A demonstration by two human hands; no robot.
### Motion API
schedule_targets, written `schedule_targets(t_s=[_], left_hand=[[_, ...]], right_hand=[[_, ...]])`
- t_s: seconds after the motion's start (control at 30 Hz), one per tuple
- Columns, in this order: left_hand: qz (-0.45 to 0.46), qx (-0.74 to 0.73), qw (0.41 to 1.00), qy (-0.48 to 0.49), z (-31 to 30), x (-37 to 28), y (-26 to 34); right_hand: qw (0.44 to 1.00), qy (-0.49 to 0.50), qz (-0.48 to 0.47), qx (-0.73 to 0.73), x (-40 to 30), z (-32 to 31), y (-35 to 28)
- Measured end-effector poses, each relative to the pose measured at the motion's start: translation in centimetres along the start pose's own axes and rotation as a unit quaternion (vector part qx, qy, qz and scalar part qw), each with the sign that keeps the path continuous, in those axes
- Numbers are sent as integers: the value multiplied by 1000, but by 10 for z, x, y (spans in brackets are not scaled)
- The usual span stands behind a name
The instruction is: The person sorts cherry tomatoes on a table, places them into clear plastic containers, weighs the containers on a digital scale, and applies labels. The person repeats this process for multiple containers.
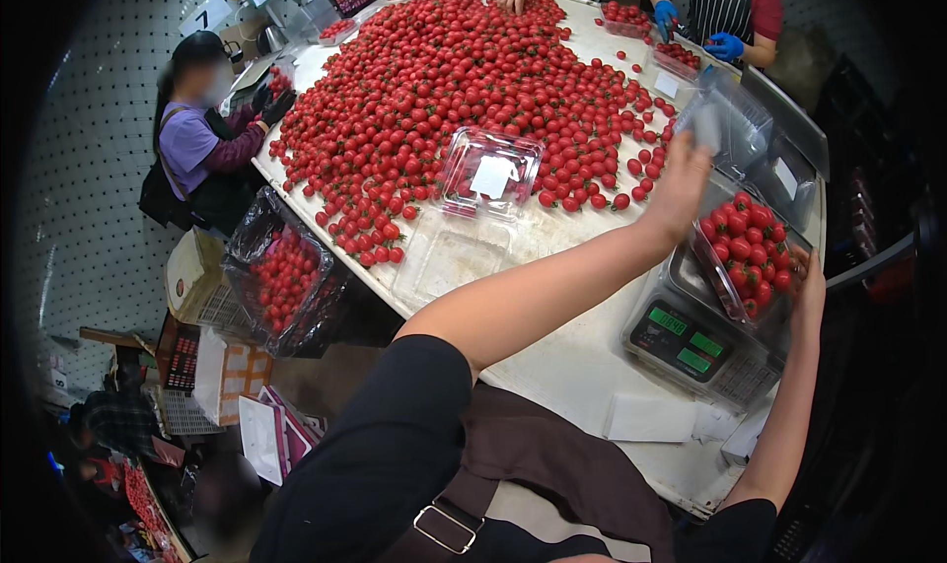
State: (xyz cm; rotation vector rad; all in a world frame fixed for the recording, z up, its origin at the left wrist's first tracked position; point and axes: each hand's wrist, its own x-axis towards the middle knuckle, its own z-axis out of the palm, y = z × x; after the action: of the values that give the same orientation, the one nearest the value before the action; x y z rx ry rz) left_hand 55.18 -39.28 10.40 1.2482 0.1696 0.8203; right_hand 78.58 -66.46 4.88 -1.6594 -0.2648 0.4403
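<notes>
My right hand (808, 286) grips the right side of a clear plastic clamshell tub (729, 286) heaped with red cherry tomatoes (751, 249). That tub is over the metal pan of a digital scale (681, 345) with a lit green display; whether it rests fully on the pan is hidden. Stretched forward, my left hand (684, 175) is blurred beside stacked clear plastic containers (729, 138). A blurred white patch shows at its fingertips, and I cannot tell whether they hold it. Another clear clamshell (492, 175) bearing a white label sits against the tomato pile (459, 67), an empty transparent tray part (459, 256) before it.
White paper (651, 419) lies below the scale on the white table (562, 371). A black-bag-lined crate (285, 278) of tomatoes stands off the left edge. A person in purple (189, 145) works at left, another with blue gloves (725, 45) at far right; more hands reach in at the back.
</notes>
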Motion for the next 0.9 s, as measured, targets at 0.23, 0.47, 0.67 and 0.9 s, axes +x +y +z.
schedule_targets(t_s=[0.23, 0.47, 0.67, 0.9], left_hand=[[278, 459, 796, -279, 36, -75, 3], [303, 533, 759, -218, 45, -85, -22], [323, 511, 762, -232, 19, -69, -31], [300, 487, 768, -289, 9, -62, -18]], right_hand=[[994, -26, 64, 85, -45, 9, -25], [989, -94, 60, -95, -30, -2, -38], [981, -116, 94, -120, -68, 8, -52], [981, -108, 73, -145, -86, 13, -52]])
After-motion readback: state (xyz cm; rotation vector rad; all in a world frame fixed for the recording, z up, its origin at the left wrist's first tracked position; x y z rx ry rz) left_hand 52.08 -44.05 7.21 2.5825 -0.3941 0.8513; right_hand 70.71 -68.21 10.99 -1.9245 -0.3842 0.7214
